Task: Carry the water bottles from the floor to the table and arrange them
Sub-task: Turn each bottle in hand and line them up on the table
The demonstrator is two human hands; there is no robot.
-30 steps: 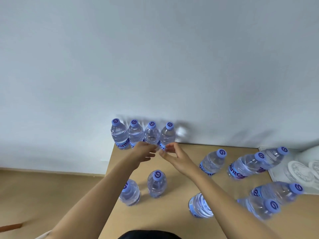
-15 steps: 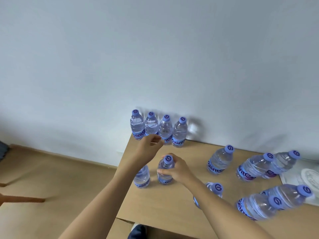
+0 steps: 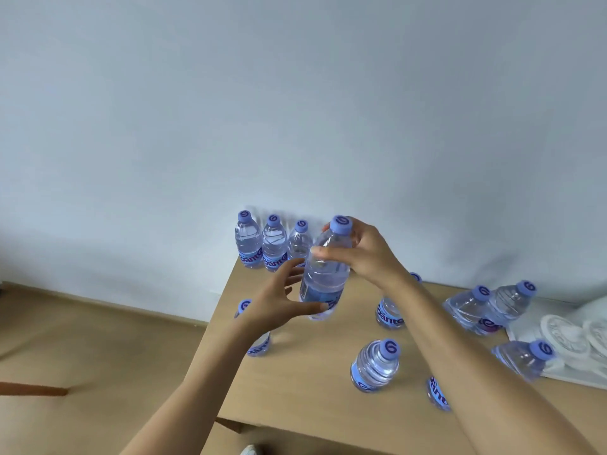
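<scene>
My right hand (image 3: 369,254) grips a clear water bottle (image 3: 323,277) with a blue cap by its shoulder and holds it lifted above the wooden table (image 3: 308,379). My left hand (image 3: 279,303) cups the bottle's lower part, thumb across the label and fingers behind. Three bottles (image 3: 274,244) stand in a row against the wall at the table's back left corner; anything further along that row is hidden by the held bottle. One bottle (image 3: 259,344) stands partly hidden behind my left wrist.
Several more bottles stand or lean on the table: one in the middle (image 3: 376,364), one behind my right forearm (image 3: 389,315), a pair at the right (image 3: 473,307). A white moulded object (image 3: 571,336) lies at the right edge. Wood floor (image 3: 98,356) lies to the left.
My right hand has lifted the bottle it grasped from the table up and back toward the row. My left hand has come down to the bottle's base.
</scene>
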